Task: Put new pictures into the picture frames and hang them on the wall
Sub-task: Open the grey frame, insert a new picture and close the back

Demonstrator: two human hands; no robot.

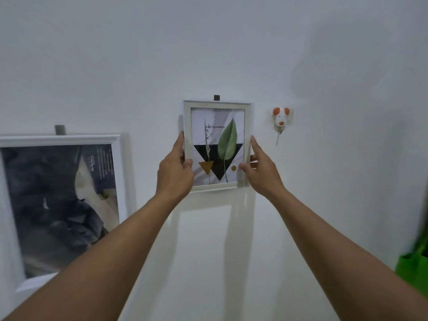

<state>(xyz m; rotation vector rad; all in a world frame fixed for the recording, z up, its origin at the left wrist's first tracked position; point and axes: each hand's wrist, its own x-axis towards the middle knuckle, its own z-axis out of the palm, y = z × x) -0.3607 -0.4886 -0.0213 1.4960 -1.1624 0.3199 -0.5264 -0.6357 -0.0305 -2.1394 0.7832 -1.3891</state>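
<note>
Small white rectangular picture frame [217, 104] with a leaf print seems light, stiff, maybe fragile in front; left hand [176, 167] and right hand [261, 167] pinch its side edges, thumbs in front.

The small frame [217, 104] is pale with a narrow border. It sits upright against the wall [231, 54], its top edge just under a dark hook [216, 97]. Its picture [228, 144] shows a green leaf, a thin stem, and black and ochre triangles. I grip its side edges with my left hand [176, 169] and right hand [262, 169]. The large white frame [60, 139] hangs lower to the left and holds a dark grey picture [46, 205].
</note>
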